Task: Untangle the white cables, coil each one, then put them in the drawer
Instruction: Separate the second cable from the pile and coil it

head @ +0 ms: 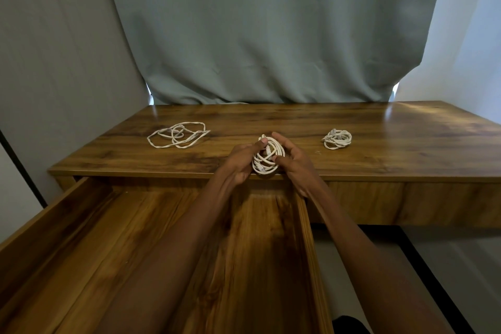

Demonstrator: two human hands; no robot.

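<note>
Coiled white cable above open drawer

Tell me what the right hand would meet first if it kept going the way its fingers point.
The right hand points up and left, its fingers curled round the coiled cable it holds. Past that it would likely meet the left hand, though depth is unclear.

A grey-green curtain hangs behind the wooden desk and touches its back edge. A grey wall stands at the left side.
</note>
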